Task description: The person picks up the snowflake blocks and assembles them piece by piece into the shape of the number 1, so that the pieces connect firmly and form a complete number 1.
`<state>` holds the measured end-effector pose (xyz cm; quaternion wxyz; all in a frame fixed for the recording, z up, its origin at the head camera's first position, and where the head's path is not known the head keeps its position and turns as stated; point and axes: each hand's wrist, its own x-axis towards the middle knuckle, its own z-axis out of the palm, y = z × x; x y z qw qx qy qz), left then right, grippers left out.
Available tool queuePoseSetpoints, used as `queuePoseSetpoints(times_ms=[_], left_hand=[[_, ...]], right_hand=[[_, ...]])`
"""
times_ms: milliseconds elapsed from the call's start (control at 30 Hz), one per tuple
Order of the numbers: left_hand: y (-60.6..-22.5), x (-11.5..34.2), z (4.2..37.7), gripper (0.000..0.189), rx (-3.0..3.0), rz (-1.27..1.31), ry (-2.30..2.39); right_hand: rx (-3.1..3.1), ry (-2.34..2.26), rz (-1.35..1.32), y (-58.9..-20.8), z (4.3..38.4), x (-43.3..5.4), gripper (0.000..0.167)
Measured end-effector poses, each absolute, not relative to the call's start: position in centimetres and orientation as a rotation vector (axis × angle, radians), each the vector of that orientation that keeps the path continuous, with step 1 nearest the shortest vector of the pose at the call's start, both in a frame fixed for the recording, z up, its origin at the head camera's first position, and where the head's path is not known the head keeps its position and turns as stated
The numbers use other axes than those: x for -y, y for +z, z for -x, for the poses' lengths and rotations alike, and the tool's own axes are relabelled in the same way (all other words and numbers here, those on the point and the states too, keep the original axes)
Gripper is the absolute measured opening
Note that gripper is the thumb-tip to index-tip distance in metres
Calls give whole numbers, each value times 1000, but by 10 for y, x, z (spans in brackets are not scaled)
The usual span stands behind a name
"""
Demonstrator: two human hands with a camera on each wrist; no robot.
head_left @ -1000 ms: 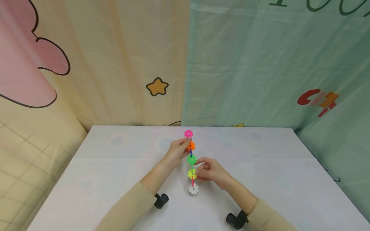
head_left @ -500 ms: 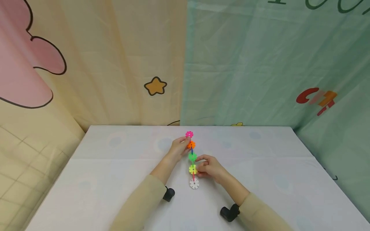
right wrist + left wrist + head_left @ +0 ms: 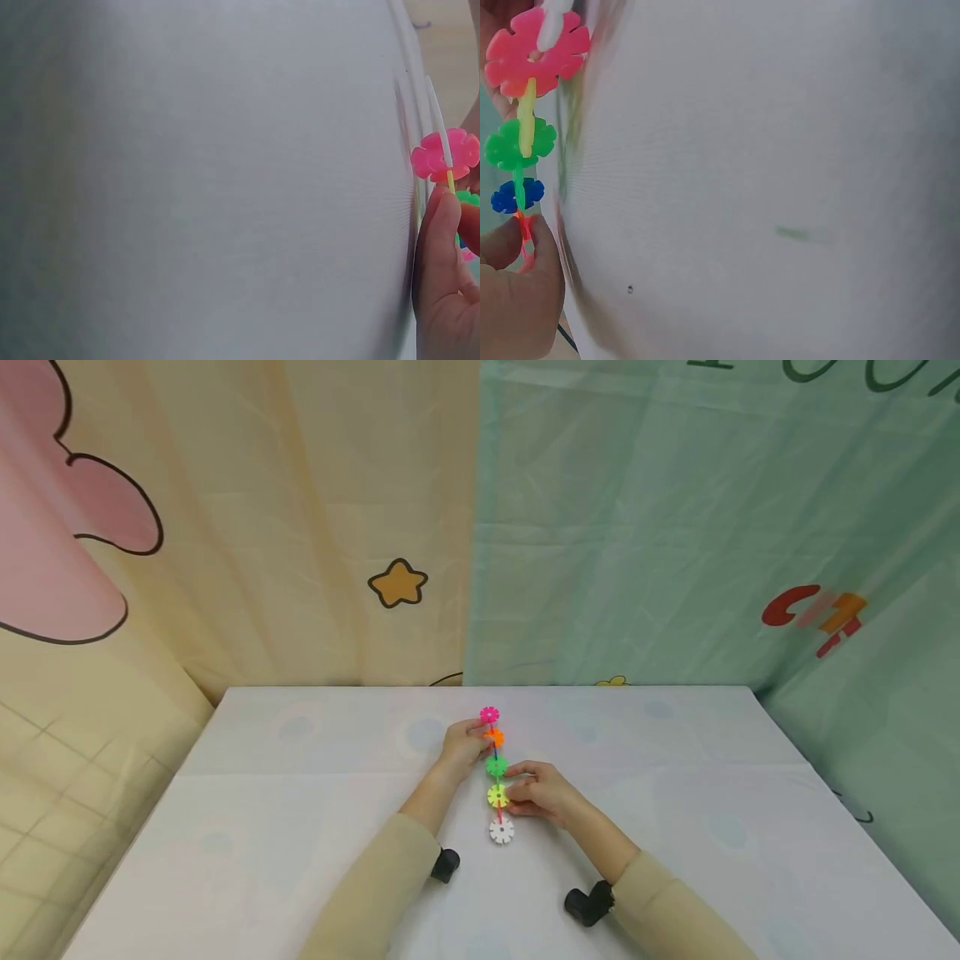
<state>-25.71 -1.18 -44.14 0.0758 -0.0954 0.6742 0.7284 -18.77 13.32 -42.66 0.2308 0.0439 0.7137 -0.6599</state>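
Note:
A chain of interlocked plastic snowflake discs runs lengthwise between my hands in the head view. From its far end I see a pink disc point(image 3: 490, 715), an orange disc point(image 3: 496, 737), a green disc point(image 3: 497, 766), a yellow disc point(image 3: 498, 796) and a white disc point(image 3: 502, 832), with edge-on discs joining them. My left hand point(image 3: 461, 747) pinches the chain by the orange disc. In the left wrist view, the thumb and a finger of that hand point(image 3: 525, 307) close below a blue disc point(image 3: 517, 195). My right hand point(image 3: 546, 793) pinches the yellow disc; its fingertips partly hide it in the right wrist view.
A white cloth covers the table point(image 3: 300, 827). Behind it hang a beige curtain point(image 3: 300, 527) and a green curtain point(image 3: 637, 527). Each forearm carries a black wrist camera: one at the left sleeve point(image 3: 446, 865), one at the right sleeve point(image 3: 588, 903).
The chain's near, white end has moved away from me, and its pink end has come slightly nearer. Both arms have shifted a little with it, and both hands keep their hold.

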Motion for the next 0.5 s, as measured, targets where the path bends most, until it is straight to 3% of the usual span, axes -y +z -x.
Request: queuePoseSetpoints(times_ms=[333, 500], left_hand=[[-432, 22, 244, 33, -2356, 193, 1974], [-432, 33, 239, 33, -2512, -26, 1750]], right_hand=[[-1940, -1824, -154, -428, 191, -133, 41], [-1993, -1782, -115, -430, 190, -144, 40]])
